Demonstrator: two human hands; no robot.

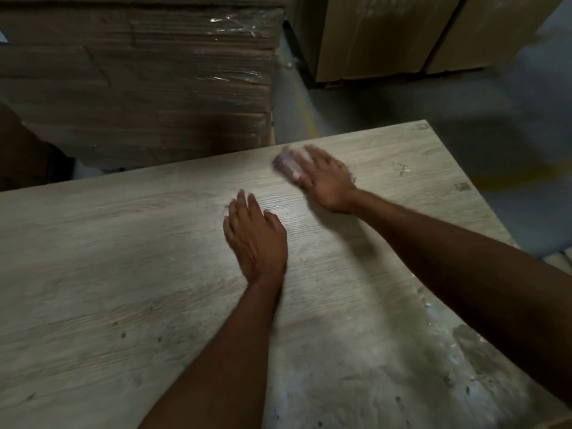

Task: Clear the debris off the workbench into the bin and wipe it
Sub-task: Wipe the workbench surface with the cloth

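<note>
Left hand [254, 239] spread flat mid-workbench [93, 258] — right hand [325, 178] on cloth [286, 164] near far edge.

workbench [123, 274] left half bare; wrapped box stack [139, 82] walls far edge; floor gap [294, 113] beside it.

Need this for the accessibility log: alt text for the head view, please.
A person's right hand presses a blurred pale cloth onto a light wood-grain workbench, while the left hand rests flat, empty, beside it. White smears and specks mark the bench's near right area. Plastic-wrapped cardboard stacks stand behind the bench.
</note>
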